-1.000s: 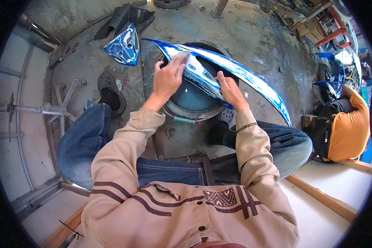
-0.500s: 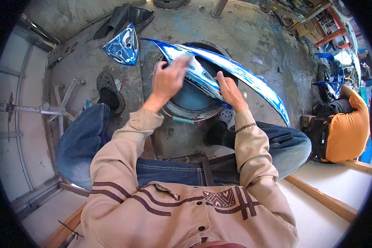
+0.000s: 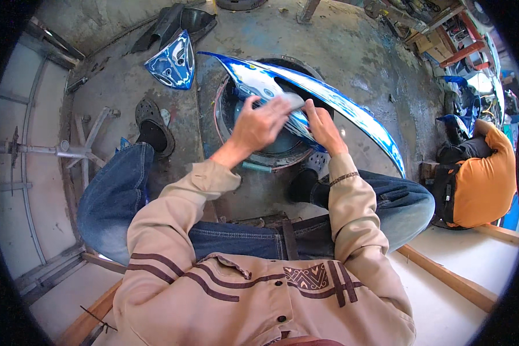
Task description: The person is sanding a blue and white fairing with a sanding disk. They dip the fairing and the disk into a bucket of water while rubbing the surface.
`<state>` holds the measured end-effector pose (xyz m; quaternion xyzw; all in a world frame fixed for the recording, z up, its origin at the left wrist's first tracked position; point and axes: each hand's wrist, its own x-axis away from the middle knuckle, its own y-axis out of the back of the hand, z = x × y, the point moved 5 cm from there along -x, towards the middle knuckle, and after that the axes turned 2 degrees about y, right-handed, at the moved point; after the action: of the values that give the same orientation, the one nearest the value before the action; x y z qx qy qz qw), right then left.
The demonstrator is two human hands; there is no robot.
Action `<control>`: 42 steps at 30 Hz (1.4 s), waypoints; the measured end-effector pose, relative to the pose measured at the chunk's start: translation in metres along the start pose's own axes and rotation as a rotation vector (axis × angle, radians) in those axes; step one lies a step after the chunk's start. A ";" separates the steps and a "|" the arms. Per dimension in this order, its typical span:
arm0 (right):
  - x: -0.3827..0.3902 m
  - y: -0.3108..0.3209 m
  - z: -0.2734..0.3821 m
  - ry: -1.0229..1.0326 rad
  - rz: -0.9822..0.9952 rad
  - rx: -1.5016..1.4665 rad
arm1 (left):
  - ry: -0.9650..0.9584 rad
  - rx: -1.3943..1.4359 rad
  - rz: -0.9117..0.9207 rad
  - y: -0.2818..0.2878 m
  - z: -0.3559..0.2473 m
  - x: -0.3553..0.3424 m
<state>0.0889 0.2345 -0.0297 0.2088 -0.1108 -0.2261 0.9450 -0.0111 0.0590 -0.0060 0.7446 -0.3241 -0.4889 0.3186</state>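
Observation:
A long, curved blue-and-white body panel, pointed at its far left end, lies tilted across a round dark tub. My left hand presses a grey flat pad against the panel's inner-facing surface; the pad is slightly blurred and its exact kind is unclear. Gripping the panel's near edge, my right hand has its thumb up close beside the pad. Below the panel, cloudy bluish water shows in the tub.
A smaller blue-and-white panel lies on the floor at far left, near black plastic parts. A metal stand is at left. On the right a person in an orange shirt crouches by another blue panel.
My left hand has slid the pad along the panel to the right and slightly nearer, up to my right thumb. The right hand keeps its hold; the panel has barely shifted.

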 end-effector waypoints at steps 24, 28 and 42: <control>-0.003 -0.002 -0.002 -0.024 0.091 0.085 | 0.256 -0.027 -0.042 0.027 0.062 -0.006; -0.004 -0.002 -0.004 0.035 0.039 0.059 | 0.300 -0.033 -0.114 0.018 0.045 -0.005; -0.002 0.000 -0.001 -0.063 0.082 0.075 | 0.110 0.036 -0.063 0.017 0.026 -0.006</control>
<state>0.0874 0.2353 -0.0309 0.2322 -0.1575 -0.1893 0.9410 -0.0407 0.0495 0.0023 0.7857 -0.2912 -0.4513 0.3070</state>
